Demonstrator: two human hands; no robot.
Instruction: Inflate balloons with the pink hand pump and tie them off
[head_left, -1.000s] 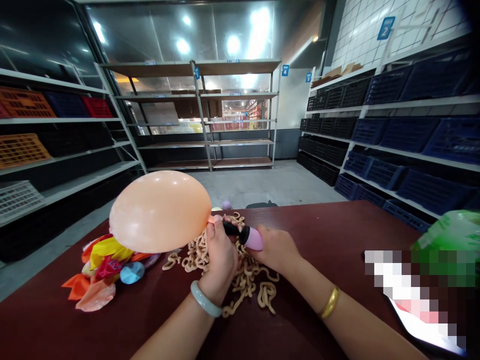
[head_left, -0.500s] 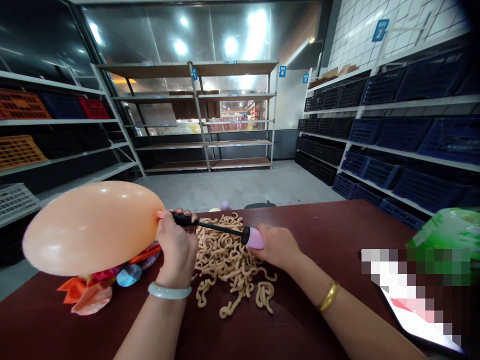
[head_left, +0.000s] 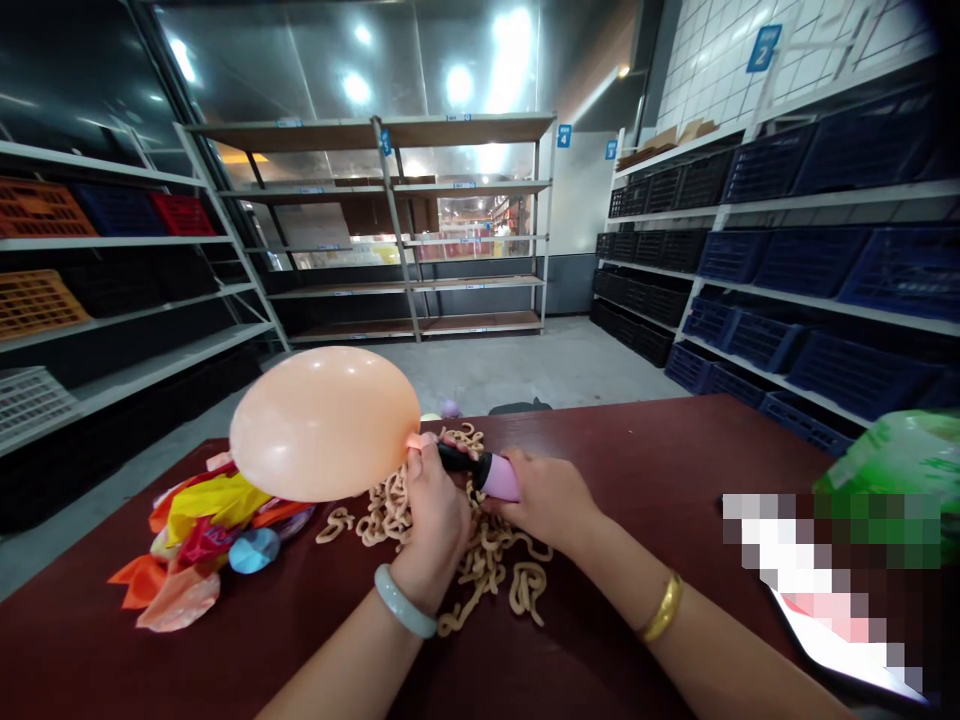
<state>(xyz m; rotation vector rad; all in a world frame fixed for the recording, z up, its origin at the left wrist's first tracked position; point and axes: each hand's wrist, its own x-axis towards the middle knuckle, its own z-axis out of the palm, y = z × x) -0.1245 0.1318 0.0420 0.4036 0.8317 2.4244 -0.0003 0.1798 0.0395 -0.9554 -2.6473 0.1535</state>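
Note:
An inflated peach balloon [head_left: 324, 424] points left, its neck fitted over the end of a hand balloon pump [head_left: 501, 478]. My left hand [head_left: 438, 505] is closed around the balloon's neck and the pump's black end. The pump's pink-purple part is gripped in my right hand [head_left: 553, 502]. Both halves of the pump are pushed close together, with no rod visible between them. Under my hands lies a pile of beige, curly, rope-like strands [head_left: 487, 572], partly hidden. Limp coloured balloons [head_left: 215, 500] are heaped on the left, some beneath the inflated one.
The dark red table [head_left: 630, 450] also bears a green-and-white plastic bag [head_left: 885, 455] and a partly pixelated flat device [head_left: 817, 615] at right. Beyond it stand bare-looking shelves [head_left: 480, 285], blue crates [head_left: 795, 270] at right and an orange crate [head_left: 41, 210] at left.
My left hand has moved right with the balloon, pushing the pump together; its black rod no longer shows. My right hand has stayed nearly in place. More limp balloons are uncovered.

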